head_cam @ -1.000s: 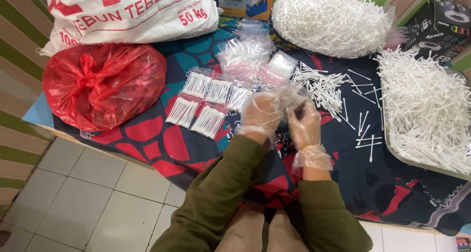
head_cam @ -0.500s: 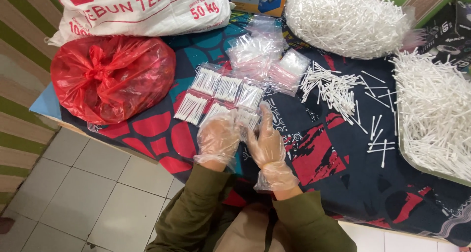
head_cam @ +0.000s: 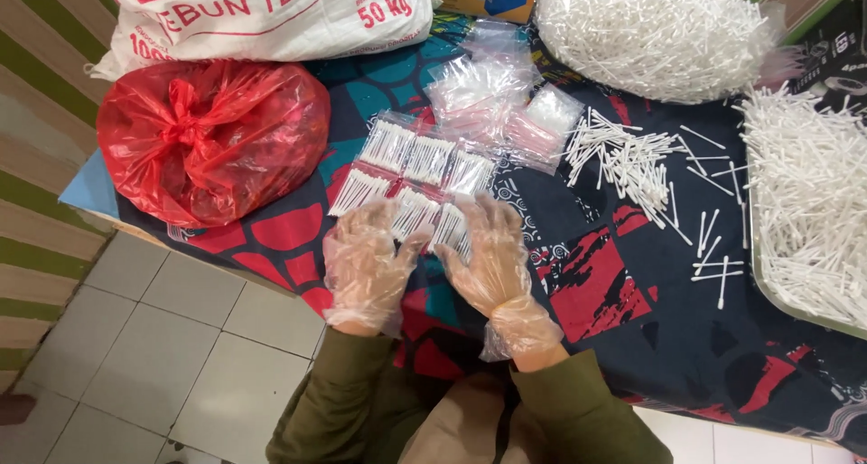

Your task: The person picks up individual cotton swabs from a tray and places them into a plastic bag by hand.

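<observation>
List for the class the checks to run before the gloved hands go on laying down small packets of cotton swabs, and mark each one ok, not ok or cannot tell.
1. Both hands gloved: left hand and right hand wear clear gloves: ok.
2. Filled packets lie flat in rows: ok.
3. Loose swabs within sight on the cloth: ok.
4. Empty bags stacked behind the rows: ok.
5. Packets sealed: cannot tell.
6. Red bag tied shut: ok.
</observation>
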